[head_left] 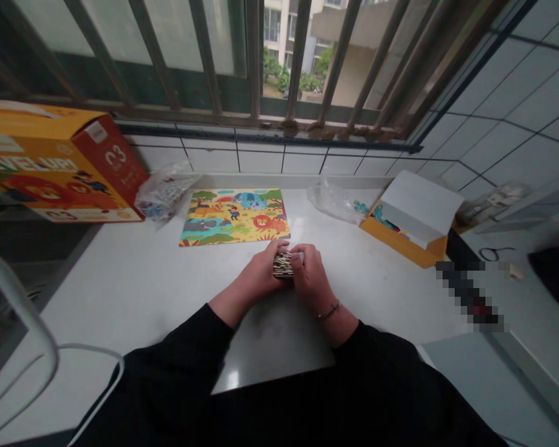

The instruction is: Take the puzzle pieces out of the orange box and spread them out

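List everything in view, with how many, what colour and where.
Printed cardboard box: one, orange and red, far left.
Plastic bag: one, clear, left of puzzle, pieces inside.
Animal picture puzzle: one, multicoloured, flat mid-counter.
Crumpled plastic bag: one, clear, right of puzzle.
Open box: one, orange and white, far right.
Countertop: one, white, under these.
Window bars: several, grey, behind counter.
Wall tiles: many, white, below window.
Stack of thin pieces: one, dark and pale, between hands.
Left hand: one, on stack.
Right hand: one, on stack.
Bracelet: one, dark, right wrist.
Sleeves: two, black, on forearms.
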Motion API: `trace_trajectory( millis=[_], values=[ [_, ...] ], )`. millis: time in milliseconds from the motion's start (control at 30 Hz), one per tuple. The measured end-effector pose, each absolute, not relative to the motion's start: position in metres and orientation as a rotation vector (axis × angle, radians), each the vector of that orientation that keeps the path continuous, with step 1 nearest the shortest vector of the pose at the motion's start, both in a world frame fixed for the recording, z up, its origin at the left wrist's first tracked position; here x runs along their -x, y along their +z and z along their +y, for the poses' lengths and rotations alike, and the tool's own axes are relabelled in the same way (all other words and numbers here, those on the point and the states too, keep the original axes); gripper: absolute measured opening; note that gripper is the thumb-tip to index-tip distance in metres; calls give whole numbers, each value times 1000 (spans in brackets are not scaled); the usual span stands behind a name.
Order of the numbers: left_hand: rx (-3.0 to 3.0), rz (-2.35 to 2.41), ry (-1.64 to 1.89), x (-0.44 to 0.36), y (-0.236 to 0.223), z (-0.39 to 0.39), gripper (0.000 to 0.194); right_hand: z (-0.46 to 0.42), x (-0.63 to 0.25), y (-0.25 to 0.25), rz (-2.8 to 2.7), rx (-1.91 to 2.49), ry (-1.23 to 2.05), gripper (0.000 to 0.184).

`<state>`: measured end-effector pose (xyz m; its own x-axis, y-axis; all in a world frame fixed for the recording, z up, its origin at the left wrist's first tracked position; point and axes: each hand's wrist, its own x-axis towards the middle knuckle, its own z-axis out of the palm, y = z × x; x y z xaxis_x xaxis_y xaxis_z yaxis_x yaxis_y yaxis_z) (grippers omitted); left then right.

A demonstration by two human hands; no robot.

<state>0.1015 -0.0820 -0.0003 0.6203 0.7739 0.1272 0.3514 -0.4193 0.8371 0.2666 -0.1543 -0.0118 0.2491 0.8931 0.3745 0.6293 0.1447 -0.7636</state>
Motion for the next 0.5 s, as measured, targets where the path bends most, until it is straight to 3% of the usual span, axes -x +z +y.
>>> trace_trajectory(
  millis=[67,200,333,500],
  values=[
    [-1970,851,651,-105,0,-82,83,-156,-266,-15,-1438,1592,287,68],
    [-2002,815,675,-108,-1,-80,58,-157,-276,-13,-1492,1571,233,67],
    [-2043,772,687,-107,-4,-78,49,-130,-347,21,-1644,1675,-1,56],
    [-2082,721,701,-104,-5,-78,49,-56,-482,82,-1816,2491,-228,40]
  ],
)
